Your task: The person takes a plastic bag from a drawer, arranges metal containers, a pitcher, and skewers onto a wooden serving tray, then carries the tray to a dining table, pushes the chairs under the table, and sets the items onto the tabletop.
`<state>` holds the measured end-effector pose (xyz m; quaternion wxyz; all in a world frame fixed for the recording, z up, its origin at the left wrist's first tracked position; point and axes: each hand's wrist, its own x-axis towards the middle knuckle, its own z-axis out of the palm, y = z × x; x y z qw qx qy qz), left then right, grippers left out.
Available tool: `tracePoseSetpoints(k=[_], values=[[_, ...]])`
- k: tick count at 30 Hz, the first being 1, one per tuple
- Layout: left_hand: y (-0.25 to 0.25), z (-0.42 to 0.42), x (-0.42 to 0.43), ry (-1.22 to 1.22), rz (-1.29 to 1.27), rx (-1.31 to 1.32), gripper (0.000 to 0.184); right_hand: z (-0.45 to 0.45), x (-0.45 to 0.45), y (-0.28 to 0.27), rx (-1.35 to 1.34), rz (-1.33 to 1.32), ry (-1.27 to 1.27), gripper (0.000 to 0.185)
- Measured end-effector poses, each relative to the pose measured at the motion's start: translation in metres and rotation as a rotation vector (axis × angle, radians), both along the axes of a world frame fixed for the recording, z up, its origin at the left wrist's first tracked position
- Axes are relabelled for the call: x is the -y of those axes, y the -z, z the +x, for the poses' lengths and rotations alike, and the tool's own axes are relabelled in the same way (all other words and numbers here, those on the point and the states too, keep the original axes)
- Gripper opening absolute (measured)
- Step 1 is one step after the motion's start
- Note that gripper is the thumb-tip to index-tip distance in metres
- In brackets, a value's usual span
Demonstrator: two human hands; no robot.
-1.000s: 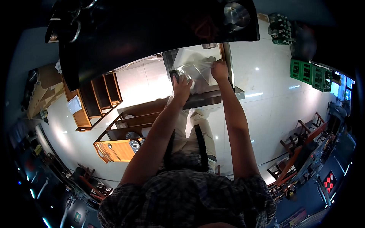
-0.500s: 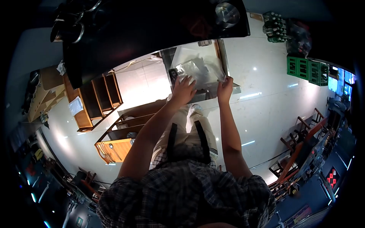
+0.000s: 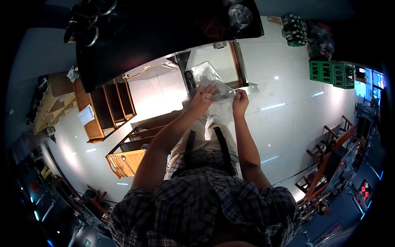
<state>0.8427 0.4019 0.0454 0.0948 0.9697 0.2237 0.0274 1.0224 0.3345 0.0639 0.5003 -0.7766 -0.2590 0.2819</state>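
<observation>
A clear plastic bag (image 3: 222, 89) stretches between my two hands above the front of an open drawer (image 3: 239, 66). My left hand (image 3: 201, 99) grips the bag's near left side, with a fold of plastic over its fingers. The fingers of my right hand (image 3: 240, 101) are closed in a pinch on the bag's right corner. Behind the bag, a shiny plastic packet (image 3: 205, 71) lies in the drawer; whether it is joined to the bag I cannot tell. A small round metal object (image 3: 219, 45) sits at the drawer's back.
A dark counter (image 3: 164, 33) overhangs the drawer, with pots (image 3: 82, 33) at its left and a round metal lid or dish (image 3: 240, 16) at its right. Wooden shelf units (image 3: 127, 160) stand to my left. Green crates (image 3: 331, 74) and bottles (image 3: 294, 30) are at the far right.
The bag has come toward me, off the drawer's bottom. My left hand, earlier spread on the plastic, now grips it nearer my body. My right hand has moved slightly toward me.
</observation>
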Motion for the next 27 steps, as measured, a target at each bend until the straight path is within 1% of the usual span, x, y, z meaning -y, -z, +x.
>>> tracePoseSetpoints(k=[1,2,3,5,6,7,8,9,10,11,12,13,15,16,17,19,20,22,23,24,25,26,27], values=[[0.0,-0.001,-0.005,-0.104,-0.036,0.041,0.026,0.0,0.002,0.003,-0.024,-0.015,-0.026,0.024],[0.002,0.0,-0.012,-0.209,-0.07,0.084,0.024,-0.001,0.003,0.006,-0.017,-0.034,-0.061,0.026],[0.0,0.003,-0.02,-0.206,-0.067,0.087,0.024,-0.001,0.002,0.01,-0.014,-0.031,-0.058,0.026],[-0.009,0.008,-0.041,-0.4,0.042,0.027,0.022,-0.003,-0.005,0.018,0.445,0.022,-0.243,0.027],[-0.016,0.01,-0.053,-0.402,0.072,0.0,0.024,-0.007,-0.014,0.015,0.435,0.021,-0.237,0.028],[-0.019,0.012,-0.064,-0.407,0.102,-0.024,0.025,-0.008,-0.022,0.016,0.494,0.059,-0.29,0.029],[-0.018,0.012,-0.071,-0.432,0.123,0.058,0.028,-0.012,-0.032,0.018,0.475,0.075,-0.315,0.03],[-0.02,0.012,-0.076,-0.439,0.123,0.058,0.028,-0.015,-0.042,0.019,0.455,0.09,-0.34,0.031],[-0.024,0.011,-0.079,-0.459,0.135,0.069,0.03,-0.014,-0.053,0.035,0.453,0.09,-0.346,0.031],[-0.028,0.009,-0.08,-0.478,0.149,0.079,0.032,-0.015,-0.063,0.063,0.325,0.124,-0.383,0.039],[-0.028,0.004,-0.077,-0.458,0.066,0.058,0.04,-0.016,-0.073,0.078,0.198,0.16,-0.418,0.047],[-0.024,-0.001,-0.072,-0.463,0.073,0.058,0.04,-0.023,-0.086,0.066,0.198,0.168,-0.423,0.047],[-0.011,-0.012,-0.06,-0.397,0.065,-0.072,0.047,-0.037,-0.112,0.043,-0.638,0.126,-0.001,0.064],[-0.006,-0.017,-0.058,-0.45,0.017,-0.251,0.054,-0.034,-0.121,0.048,-0.663,0.159,-0.116,0.071],[-0.001,-0.022,-0.06,-0.451,0.018,-0.25,0.054,-0.034,-0.126,0.053,-0.663,0.161,-0.117,0.071],[0.006,-0.031,-0.065,-0.547,0.04,-0.308,0.054,-0.036,-0.133,0.061,-0.693,0.148,-0.028,0.069],[0.011,-0.032,-0.069,-0.519,0.051,-0.367,0.054,-0.037,-0.135,0.065,-0.691,0.147,-0.029,0.069],[0.011,-0.032,-0.076,-0.523,0.079,-0.395,0.054,-0.041,-0.139,0.072,-0.74,0.184,0.045,0.067],[0.011,-0.032,-0.079,-0.524,0.11,-0.426,0.055,-0.041,-0.142,0.075,-0.741,0.184,0.042,0.067],[0.008,-0.032,-0.082,-0.525,0.112,-0.425,0.055,-0.04,-0.145,0.073,-0.843,0.22,0.024,0.066],[0.005,-0.031,-0.085,-0.549,0.133,-0.485,0.055,-0.038,-0.148,0.07,-0.944,0.254,0.008,0.065],[0.002,-0.029,-0.087,-0.572,0.152,-0.543,0.056,-0.037,-0.152,0.068,-0.942,0.253,0.009,0.065],[0.001,-0.029,-0.087,-0.571,0.15,-0.541,0.056,-0.035,-0.157,0.066,-0.965,0.264,-0.035,0.065]])
